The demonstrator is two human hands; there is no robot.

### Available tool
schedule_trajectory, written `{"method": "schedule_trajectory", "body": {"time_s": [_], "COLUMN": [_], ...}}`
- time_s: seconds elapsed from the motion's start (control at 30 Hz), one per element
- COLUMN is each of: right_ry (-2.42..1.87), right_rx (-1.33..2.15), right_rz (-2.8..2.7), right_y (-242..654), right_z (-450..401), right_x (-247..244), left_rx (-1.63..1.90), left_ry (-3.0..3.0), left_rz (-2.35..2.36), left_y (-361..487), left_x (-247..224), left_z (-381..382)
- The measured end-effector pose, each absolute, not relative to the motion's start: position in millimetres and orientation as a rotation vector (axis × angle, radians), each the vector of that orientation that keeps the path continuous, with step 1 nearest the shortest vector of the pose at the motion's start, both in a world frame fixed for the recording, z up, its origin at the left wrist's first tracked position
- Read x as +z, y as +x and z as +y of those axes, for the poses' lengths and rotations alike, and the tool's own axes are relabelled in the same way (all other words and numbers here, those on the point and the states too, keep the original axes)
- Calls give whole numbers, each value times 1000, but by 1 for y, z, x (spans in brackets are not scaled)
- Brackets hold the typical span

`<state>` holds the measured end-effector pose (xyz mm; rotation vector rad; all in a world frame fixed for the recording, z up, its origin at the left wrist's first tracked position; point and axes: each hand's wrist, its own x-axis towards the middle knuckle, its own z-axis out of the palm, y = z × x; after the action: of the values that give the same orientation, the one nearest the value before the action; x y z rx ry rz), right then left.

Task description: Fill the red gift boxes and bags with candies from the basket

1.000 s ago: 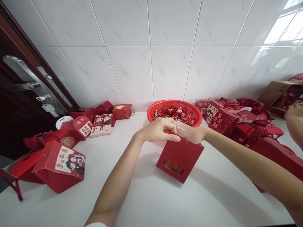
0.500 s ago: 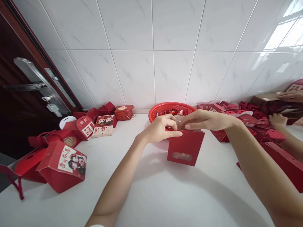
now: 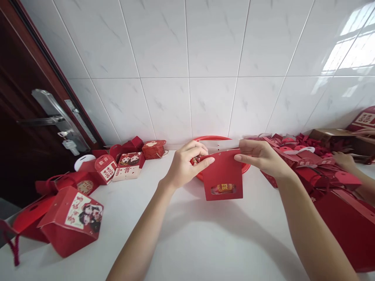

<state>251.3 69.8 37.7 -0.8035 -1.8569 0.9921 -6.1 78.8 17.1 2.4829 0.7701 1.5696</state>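
Note:
A red gift box point(image 3: 224, 169) with a small window hangs upright above the white table, and a wrapped candy shows through the window. My left hand point(image 3: 189, 160) pinches its top left edge, thumb in front. At the top right edge, my right hand point(image 3: 259, 156) grips it between thumb and fingers. The box's white-lined top flap stands up behind the red front. Behind the box and partly hidden by it is a red plastic basket point(image 3: 209, 138) with wrapped candies.
Several red boxes, one with a couple picture point(image 3: 73, 220), stand at the left near a door handle point(image 3: 55, 117). More red boxes point(image 3: 313, 160) are piled at the right, where another person's hands point(image 3: 345, 160) reach in. A tiled wall rises behind.
Both hands have moved to the box's top corners, my right hand drawing back from over the opening. The box faces the camera more squarely, and its candy shows more clearly.

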Motion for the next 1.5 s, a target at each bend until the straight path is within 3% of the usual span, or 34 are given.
{"method": "schedule_trajectory", "body": {"time_s": [0.27, 0.47, 0.73, 0.97, 1.5], "right_ry": [-740, -748, -795, -859, -873], "right_rx": [1128, 1126, 1249, 1100, 1007], "right_rz": [-1772, -1738, -1772, -1848, -1827], "right_y": [255, 260, 264, 265, 266], "right_z": [82, 92, 90, 88, 85], "right_x": [18, 11, 13, 17, 17], "left_rx": [1609, 1126, 1278, 1338, 1195], "left_ry": [2257, 1990, 2084, 2183, 2119], "left_rz": [938, 801, 951, 908, 801], "left_y": [0, 3, 7, 11, 10], "left_x": [3, 2, -9, -9, -3], "left_z": [91, 94, 98, 95, 87]}}
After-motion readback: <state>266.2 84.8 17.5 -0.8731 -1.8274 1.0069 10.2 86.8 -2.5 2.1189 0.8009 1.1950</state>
